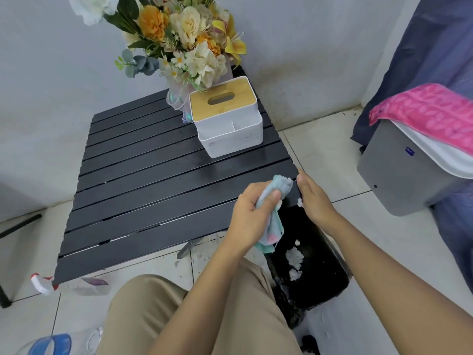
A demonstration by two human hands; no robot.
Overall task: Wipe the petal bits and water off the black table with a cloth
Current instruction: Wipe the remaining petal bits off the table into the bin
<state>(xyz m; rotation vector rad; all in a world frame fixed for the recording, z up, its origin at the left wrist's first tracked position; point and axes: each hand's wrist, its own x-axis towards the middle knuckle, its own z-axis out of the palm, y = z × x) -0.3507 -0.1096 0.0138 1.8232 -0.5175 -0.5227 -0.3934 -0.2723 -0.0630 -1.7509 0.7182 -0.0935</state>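
Black slatted worktop: petal bits apparently gone; a faint wet sheen is left mid-surface.
Pale blue cloth: bunched at the right edge, clenched in left grip.
Right grip: straight-fingered, empty, against the edge above black bin holding white petal bits.
Judged nearly finished.

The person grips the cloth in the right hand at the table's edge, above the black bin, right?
Not quite: the head view shows the left hand gripping the cloth at the edge of the table, above the black bin; the right hand holds nothing.
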